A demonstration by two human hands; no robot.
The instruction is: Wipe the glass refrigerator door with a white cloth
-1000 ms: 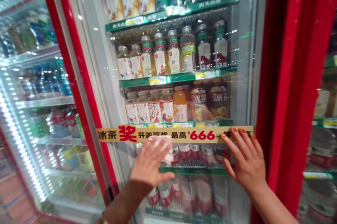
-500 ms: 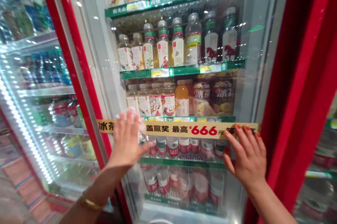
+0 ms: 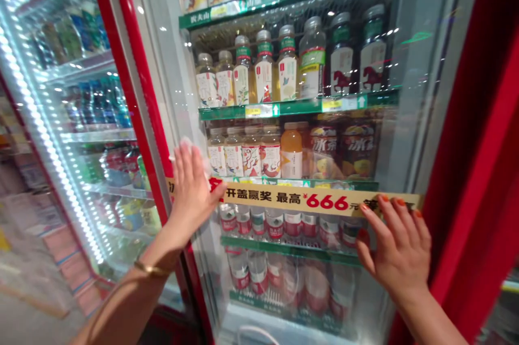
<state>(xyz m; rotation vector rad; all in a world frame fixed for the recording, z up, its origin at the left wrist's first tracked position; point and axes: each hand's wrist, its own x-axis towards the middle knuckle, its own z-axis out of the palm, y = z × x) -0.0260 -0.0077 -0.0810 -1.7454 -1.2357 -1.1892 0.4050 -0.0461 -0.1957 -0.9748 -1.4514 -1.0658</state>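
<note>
My left hand [image 3: 190, 191] lies flat on the left part of a glass cooler door [image 3: 184, 85], its fingers together and pointing up. Under its fingers it holds a thin white tissue [image 3: 206, 165] against the glass; most of the tissue is hidden. A beige strip with printed lettering [image 3: 284, 197] runs across the door, and the left hand covers part of its left end. My right hand [image 3: 399, 253] rests with spread fingers near the door's right side, fingertips over the strip's right end, with nothing held.
Behind the glass, bottled drinks [image 3: 264, 72] stand on shelves with green edges [image 3: 300, 110]. A red frame [image 3: 478, 145] borders the door on the right. At left is another lit cooler [image 3: 101, 134], with stacked boxes [image 3: 73, 266] on the floor beside it.
My left hand has slid up and left relative to the strip, with the tissue under it, uncovering more print. The right hand keeps its place on the strip. The view has shifted left.
</note>
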